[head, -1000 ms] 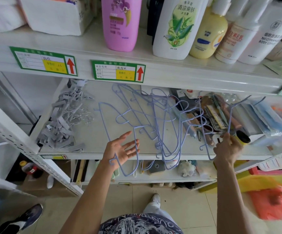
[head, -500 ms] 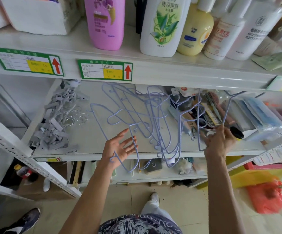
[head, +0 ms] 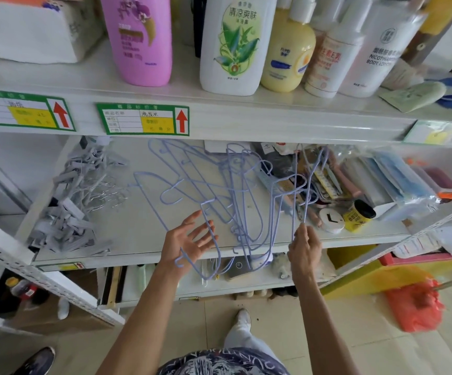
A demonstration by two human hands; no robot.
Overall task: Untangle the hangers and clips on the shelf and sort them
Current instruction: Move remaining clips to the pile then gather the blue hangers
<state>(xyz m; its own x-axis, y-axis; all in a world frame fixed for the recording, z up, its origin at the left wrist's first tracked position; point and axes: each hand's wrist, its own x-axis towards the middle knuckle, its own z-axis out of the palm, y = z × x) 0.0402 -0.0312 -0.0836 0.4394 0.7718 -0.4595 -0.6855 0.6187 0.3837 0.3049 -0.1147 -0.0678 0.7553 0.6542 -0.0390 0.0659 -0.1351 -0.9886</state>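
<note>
Several lilac wire hangers (head: 219, 190) lie tangled on the white middle shelf (head: 138, 226), some hanging over its front edge. My left hand (head: 189, 239) is spread open, palm up, at the shelf's front edge, with a hanger wire running across the palm and its hook dangling below. My right hand (head: 304, 244) pinches the lower end of one hanger (head: 306, 185) that stands upright over the clutter on the right. A heap of grey clip hangers (head: 68, 207) with metal hooks lies at the shelf's left end.
Combs, a ruler, a yellow jar (head: 358, 215), a white round case (head: 331, 219) and packets of blue masks (head: 397, 180) crowd the shelf's right part. Shampoo and lotion bottles (head: 233, 44) stand on the shelf above. A lower shelf, orange bag (head: 414, 304) and tiled floor lie below.
My right hand has drawn its hanger leftward, nearer the tangle, and now holds it more upright. My left hand stays spread at the front edge. The camera has shifted slightly.
</note>
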